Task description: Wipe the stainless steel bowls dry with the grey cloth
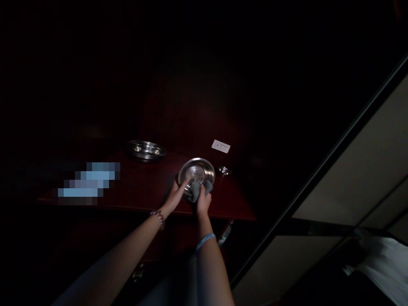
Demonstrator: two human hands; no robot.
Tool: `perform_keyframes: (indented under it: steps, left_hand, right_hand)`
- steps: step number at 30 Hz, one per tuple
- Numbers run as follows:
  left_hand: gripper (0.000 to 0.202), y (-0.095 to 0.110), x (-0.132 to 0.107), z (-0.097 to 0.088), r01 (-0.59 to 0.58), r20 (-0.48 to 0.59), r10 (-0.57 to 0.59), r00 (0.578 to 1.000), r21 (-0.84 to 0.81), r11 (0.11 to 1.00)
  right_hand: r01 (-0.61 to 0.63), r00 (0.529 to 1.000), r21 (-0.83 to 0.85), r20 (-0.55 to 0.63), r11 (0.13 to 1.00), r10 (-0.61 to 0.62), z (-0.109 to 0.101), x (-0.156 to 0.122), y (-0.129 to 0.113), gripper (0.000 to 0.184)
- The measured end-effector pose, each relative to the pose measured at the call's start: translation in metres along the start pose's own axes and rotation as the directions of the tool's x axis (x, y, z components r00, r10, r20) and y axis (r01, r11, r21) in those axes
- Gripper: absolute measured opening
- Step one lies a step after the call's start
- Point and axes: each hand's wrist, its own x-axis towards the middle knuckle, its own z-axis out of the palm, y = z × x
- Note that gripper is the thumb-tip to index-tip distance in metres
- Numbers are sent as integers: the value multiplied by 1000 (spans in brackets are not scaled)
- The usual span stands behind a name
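Observation:
A shiny metal bowl [195,171] is held up over the dark red shelf [134,193], its inside turned towards me. My left hand [176,196] grips the bowl's lower left rim, thumb over the edge. In my right hand [204,202] is a grey cloth [195,192], bunched against the bowl's lower right side and partly hiding it. The fingers behind the bowl and cloth are hidden.
Several nested metal bowls [146,151] stand at the shelf's back left. To the right sits a small metal dish [223,171], below a white card [221,146]. A blurred blue patch [92,180] lies left. White fabric [382,263] shows at lower right.

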Motion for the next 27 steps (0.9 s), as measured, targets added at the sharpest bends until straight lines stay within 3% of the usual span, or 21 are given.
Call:
perform_keyframes:
  steps: [3,6,9,14,17,20,27]
  left_hand:
    - [57,-4,1,4,-58,114,56,992,10,998]
    - [53,-5,1,4,-40,192,32,981,37,999]
    - [47,-4,3,2,-4,173,-4,985,45,999]
    - [38,-1,4,-1,26,52,-30,998,63,998]
    - [38,3,2,-1,68,-44,-67,997,34,997]
    - [43,10,-1,-1,37,-106,-36,994,7,999]
    - [53,17,-8,2,-4,46,4,999,-4,1000]
  right_hand:
    - [-5,1000,17,-7,1000,6,0,0,1,41]
    - [4,1000,19,2,1000,-4,-1,0,1,42]
    - [9,1000,7,1,1000,-9,-1,-1,1,43]
    - [29,999,51,25,998,-30,-1,-1,0,45]
    - [38,998,63,40,997,-41,0,-1,-1,42]
    - [43,998,78,48,996,-47,0,-2,-2,42]
    - [-22,1000,69,23,997,21,-2,-2,-5,46]
